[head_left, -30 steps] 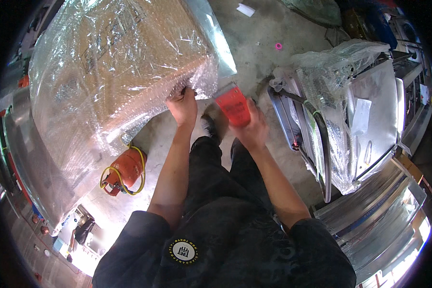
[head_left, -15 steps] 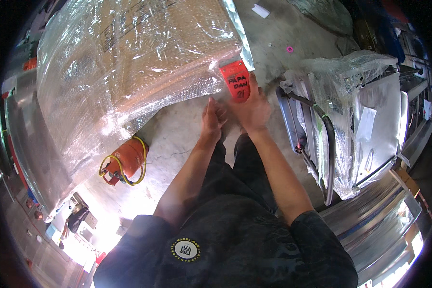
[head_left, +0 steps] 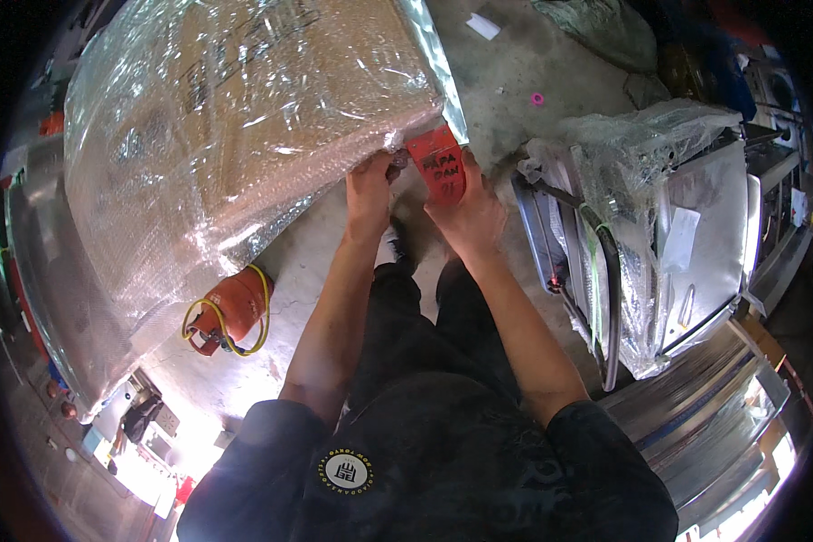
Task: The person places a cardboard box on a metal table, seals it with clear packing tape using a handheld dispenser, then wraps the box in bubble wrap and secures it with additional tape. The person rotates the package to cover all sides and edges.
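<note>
The right hand [head_left: 471, 217] grasps a red tape dispenser [head_left: 440, 172] at the near right corner of a carton [head_left: 271, 86] covered in bubble wrap [head_left: 334, 158]. Just left of it, the left hand [head_left: 372, 188] curls its fingers at the wrap's edge; whether they pinch it, I cannot tell. Beyond, an orange gas cylinder [head_left: 235, 305] sits on the concrete floor [head_left: 501, 117]; farthest lies a pink ring [head_left: 532, 99].

Hands [head_left: 472, 219] at wrapped box [head_left: 280, 99], red tool [head_left: 439, 166] held
</note>
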